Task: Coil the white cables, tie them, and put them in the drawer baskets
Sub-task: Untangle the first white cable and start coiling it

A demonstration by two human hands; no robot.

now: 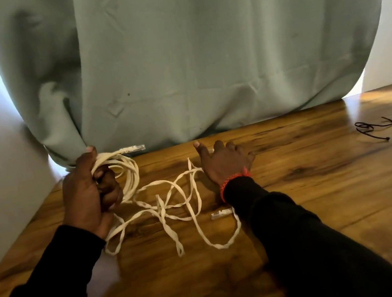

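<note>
Head view looks down on a flat white cable [172, 199], part coiled and part loose; several loops of it are gathered in the left hand [87, 193], whose fingers are curled round the bundle with the thumb up along its far side; the coil hangs out to the right of that hand, just above the wooden table [328, 190]; one clear plug [134, 148] sticks out from the top of the bundle toward the curtain; the rest of the cable lies in a loose tangle of crossing loops on the tabletop between the two hands, trailing toward the near edge; the second plug [221, 214] lies on the wood just beside the right forearm.

Right hand [223, 161] rests palm down on the table at the far end of the tangle, fingers straight and spread apart, thumb out to the left; a strand of the cable runs up to its thumb side, though whether it passes under the palm I cannot tell; a red bracelet [232, 181] circles that wrist, and both arms wear black sleeves [296, 235].

Far off to the right lie a few black cable ties [374, 128], well apart from the cable; a grey-green curtain [187, 58] hangs behind the table, its hem touching the far edge.
</note>
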